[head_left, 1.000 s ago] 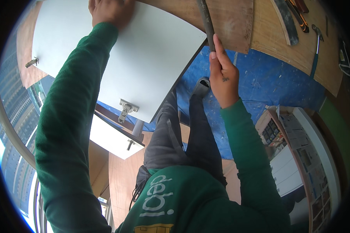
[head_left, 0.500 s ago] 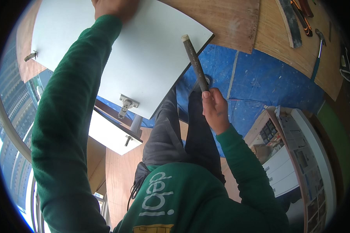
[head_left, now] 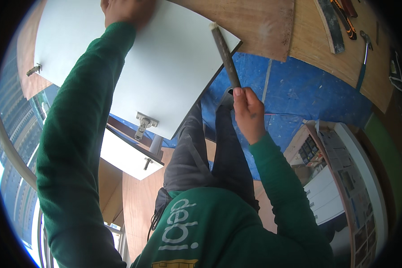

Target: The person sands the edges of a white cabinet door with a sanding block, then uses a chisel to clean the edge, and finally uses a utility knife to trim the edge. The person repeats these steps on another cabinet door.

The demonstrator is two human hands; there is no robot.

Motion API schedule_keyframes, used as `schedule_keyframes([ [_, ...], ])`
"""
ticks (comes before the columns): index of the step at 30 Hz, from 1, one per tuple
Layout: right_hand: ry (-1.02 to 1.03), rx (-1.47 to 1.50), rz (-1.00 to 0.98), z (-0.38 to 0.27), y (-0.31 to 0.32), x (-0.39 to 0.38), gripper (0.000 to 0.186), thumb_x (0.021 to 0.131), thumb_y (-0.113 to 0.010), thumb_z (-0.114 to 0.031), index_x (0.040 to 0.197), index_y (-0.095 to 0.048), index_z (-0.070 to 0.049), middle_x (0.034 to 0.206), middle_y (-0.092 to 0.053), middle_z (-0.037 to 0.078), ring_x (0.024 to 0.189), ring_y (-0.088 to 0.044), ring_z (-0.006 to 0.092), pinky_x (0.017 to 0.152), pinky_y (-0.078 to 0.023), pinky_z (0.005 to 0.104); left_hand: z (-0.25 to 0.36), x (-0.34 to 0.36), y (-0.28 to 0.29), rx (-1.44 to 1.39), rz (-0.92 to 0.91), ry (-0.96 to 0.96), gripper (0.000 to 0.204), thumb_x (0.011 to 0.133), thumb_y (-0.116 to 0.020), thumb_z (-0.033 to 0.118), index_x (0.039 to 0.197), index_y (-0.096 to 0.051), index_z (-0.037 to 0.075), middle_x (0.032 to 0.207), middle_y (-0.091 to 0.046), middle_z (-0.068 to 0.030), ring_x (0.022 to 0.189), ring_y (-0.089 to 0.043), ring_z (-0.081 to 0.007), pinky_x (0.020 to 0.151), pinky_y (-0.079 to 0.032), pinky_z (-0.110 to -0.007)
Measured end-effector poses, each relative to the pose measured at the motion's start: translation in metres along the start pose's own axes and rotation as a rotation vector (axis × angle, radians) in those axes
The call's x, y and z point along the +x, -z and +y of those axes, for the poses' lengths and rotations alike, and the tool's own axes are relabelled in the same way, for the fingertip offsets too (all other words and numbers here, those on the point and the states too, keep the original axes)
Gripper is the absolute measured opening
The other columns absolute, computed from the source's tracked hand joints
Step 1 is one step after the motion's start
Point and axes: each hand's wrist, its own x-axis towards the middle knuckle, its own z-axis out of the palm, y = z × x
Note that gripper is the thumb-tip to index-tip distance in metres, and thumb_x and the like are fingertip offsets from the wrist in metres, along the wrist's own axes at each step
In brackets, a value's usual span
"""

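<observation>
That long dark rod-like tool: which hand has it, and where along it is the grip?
The right hand grips the long dark rod-like tool at its lower end; the left hand presses flat on the white panel.

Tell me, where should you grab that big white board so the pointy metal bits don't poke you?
Probably along a bare stretch of the white panel, as the left hand does at its far side. The hinges sit on the near edge, so come from the far side or between them. The right hand is busy holding a dark stick-like tool.
</observation>
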Motion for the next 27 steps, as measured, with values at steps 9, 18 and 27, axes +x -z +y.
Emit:
schedule_keyframes([
  [9, -0.022, 0.163, 0.016, -0.041, -0.011, 0.061, 0.042, 0.109, -0.058, -0.037, 0.082, -0.056, -0.004, 0.063, -0.046, 0.001, 0.058, -0.043, 0.0092, 0.052, -0.039, 0.0300, -0.002, -0.002, -0.001, 0.019, 0.021, -0.024, 0.066, 0.109, -0.039, 0.050, 0.158, -0.041, 0.006, 0.170, -0.031, -0.0119, 0.160, -0.019, -0.0290, 0.132, -0.007, -0.047],
  [18, -0.037, 0.030, 0.007, 0.007, 0.001, -0.004, 0.044, 0.109, -0.059, -0.036, 0.081, -0.058, -0.001, 0.064, -0.053, 0.004, 0.060, -0.046, 0.0106, 0.055, -0.041, 0.0332, -0.004, -0.004, -0.009, 0.038, 0.045, -0.029, 0.065, 0.109, -0.041, 0.050, 0.156, -0.043, 0.006, 0.168, -0.034, -0.0138, 0.158, -0.023, -0.0294, 0.131, -0.010, -0.048],
  [27, -0.021, 0.027, 0.058, -0.009, -0.001, 0.007, 0.045, 0.109, -0.058, -0.037, 0.081, -0.057, -0.002, 0.062, -0.050, 0.006, 0.060, -0.043, 0.0121, 0.056, -0.041, 0.0332, -0.011, 0.003, -0.012, 0.016, 0.092, -0.069, 0.064, 0.108, -0.041, 0.050, 0.156, -0.043, 0.007, 0.168, -0.034, -0.0132, 0.158, -0.023, -0.0290, 0.131, -0.011, -0.048],
])
